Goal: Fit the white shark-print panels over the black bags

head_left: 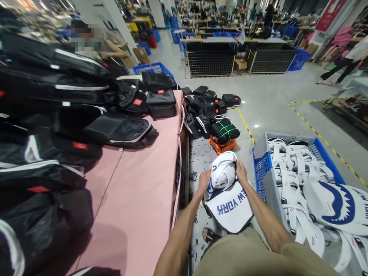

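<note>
Between my two hands is a white bag with blue "NEW YORK" lettering on its flap and dark edging. White straps are bunched at its upper end. My left hand grips the bunched part from the left side. On the opposite side, the fingers of my right hand close on the upper right edge near the straps. The bag hangs in front of my lap, above the floor. Some fingertips of both hands are hidden behind the bag.
A pink-covered table on the left bears piled black bags. More black bags lie on the floor ahead, near an orange stool. To the right, a blue crate holds white strapped bags. A co-worker is behind the pile.
</note>
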`<state>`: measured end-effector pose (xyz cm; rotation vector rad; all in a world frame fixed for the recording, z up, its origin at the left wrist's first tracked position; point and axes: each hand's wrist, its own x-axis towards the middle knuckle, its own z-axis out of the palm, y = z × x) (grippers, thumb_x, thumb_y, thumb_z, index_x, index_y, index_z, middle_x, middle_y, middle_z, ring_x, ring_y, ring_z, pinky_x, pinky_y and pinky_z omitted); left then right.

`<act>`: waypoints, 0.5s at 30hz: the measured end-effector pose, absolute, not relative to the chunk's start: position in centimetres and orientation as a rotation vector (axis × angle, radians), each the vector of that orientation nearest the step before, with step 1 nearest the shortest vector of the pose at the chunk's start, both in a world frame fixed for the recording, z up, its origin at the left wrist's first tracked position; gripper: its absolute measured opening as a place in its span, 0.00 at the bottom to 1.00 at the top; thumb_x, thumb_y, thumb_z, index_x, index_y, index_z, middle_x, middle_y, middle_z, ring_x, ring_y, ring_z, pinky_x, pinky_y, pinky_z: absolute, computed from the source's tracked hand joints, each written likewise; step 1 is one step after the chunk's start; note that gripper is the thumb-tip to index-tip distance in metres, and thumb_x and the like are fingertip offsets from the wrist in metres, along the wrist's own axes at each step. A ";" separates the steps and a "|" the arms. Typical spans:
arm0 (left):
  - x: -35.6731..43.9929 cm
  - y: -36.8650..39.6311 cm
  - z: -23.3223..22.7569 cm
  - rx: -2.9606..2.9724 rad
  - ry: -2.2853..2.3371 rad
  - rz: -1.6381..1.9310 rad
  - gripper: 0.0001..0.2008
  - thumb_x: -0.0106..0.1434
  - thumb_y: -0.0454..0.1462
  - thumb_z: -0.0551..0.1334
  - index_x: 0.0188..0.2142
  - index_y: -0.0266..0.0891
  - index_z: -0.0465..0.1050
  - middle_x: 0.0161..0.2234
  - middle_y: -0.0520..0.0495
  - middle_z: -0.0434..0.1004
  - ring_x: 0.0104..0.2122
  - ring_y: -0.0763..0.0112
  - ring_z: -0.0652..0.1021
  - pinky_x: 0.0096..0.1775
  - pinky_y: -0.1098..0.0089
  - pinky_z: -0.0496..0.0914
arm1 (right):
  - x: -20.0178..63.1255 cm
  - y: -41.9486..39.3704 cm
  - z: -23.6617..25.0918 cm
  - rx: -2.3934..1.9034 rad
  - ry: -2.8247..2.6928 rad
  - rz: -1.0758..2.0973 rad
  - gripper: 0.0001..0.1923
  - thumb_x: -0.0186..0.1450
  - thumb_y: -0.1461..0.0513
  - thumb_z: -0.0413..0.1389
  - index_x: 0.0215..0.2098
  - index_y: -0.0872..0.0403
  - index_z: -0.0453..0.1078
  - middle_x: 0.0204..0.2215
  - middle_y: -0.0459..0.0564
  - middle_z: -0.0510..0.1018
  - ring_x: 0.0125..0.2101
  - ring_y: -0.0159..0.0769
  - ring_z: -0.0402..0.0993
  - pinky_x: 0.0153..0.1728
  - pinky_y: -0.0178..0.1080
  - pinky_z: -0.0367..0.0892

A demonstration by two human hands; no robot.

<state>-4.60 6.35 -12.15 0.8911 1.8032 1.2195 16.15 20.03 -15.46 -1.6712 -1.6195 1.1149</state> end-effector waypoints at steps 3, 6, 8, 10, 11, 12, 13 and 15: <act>-5.2 5.8 -12.3 0.878 1.811 1.258 0.33 0.66 0.69 0.55 0.23 0.46 0.56 0.23 0.54 0.55 0.30 0.69 0.58 0.32 0.66 0.53 | 14.6 19.9 -14.2 -1.741 -1.686 1.106 0.52 0.69 0.26 0.27 0.42 0.53 0.78 0.47 0.66 0.86 0.50 0.53 0.80 0.52 0.44 0.71; -7.7 4.7 -12.1 0.845 1.816 1.266 0.35 0.64 0.70 0.60 0.22 0.47 0.54 0.22 0.55 0.53 0.29 0.71 0.56 0.31 0.67 0.50 | 16.1 19.6 -11.5 -1.634 -1.753 1.185 0.48 0.68 0.23 0.32 0.31 0.51 0.71 0.33 0.58 0.81 0.40 0.46 0.74 0.42 0.41 0.68; -10.0 4.0 -12.1 0.804 1.817 1.255 0.36 0.62 0.70 0.63 0.21 0.46 0.56 0.22 0.55 0.53 0.28 0.72 0.56 0.30 0.67 0.49 | 18.4 19.0 -9.2 -1.515 -1.814 1.279 0.44 0.66 0.22 0.42 0.28 0.50 0.66 0.27 0.50 0.74 0.34 0.40 0.67 0.35 0.39 0.63; -12.4 3.4 -12.2 0.752 1.819 1.235 0.35 0.62 0.69 0.65 0.21 0.45 0.59 0.21 0.55 0.55 0.28 0.72 0.56 0.30 0.68 0.50 | 20.5 18.6 -6.7 -1.411 -1.879 1.432 0.41 0.66 0.24 0.50 0.27 0.50 0.65 0.24 0.44 0.68 0.30 0.35 0.61 0.32 0.37 0.57; -13.5 3.2 -12.4 0.725 1.821 1.224 0.35 0.62 0.68 0.66 0.21 0.44 0.61 0.21 0.55 0.57 0.28 0.72 0.57 0.30 0.68 0.51 | 21.0 18.6 -5.7 -1.376 -1.910 1.533 0.39 0.67 0.25 0.53 0.28 0.51 0.65 0.23 0.43 0.66 0.29 0.34 0.59 0.31 0.37 0.55; -14.4 2.9 -12.6 0.699 1.822 1.214 0.34 0.62 0.67 0.67 0.21 0.44 0.63 0.21 0.54 0.58 0.28 0.72 0.58 0.30 0.68 0.53 | 21.1 18.7 -4.9 -1.352 -1.936 1.638 0.38 0.67 0.27 0.56 0.28 0.51 0.66 0.23 0.43 0.65 0.29 0.33 0.57 0.30 0.36 0.54; -15.2 2.6 -12.8 0.674 1.825 1.207 0.33 0.61 0.66 0.68 0.21 0.43 0.64 0.21 0.54 0.60 0.29 0.71 0.59 0.30 0.68 0.54 | 20.7 19.0 -4.5 -1.340 -1.951 1.734 0.37 0.67 0.28 0.57 0.28 0.51 0.67 0.23 0.43 0.65 0.28 0.33 0.57 0.30 0.36 0.53; -16.1 1.8 -13.2 0.626 1.843 1.196 0.31 0.61 0.64 0.69 0.21 0.43 0.65 0.21 0.53 0.62 0.30 0.69 0.62 0.31 0.68 0.57 | 18.6 19.9 -5.0 -1.373 -1.963 1.804 0.36 0.67 0.29 0.59 0.26 0.51 0.65 0.22 0.42 0.63 0.28 0.32 0.56 0.30 0.36 0.52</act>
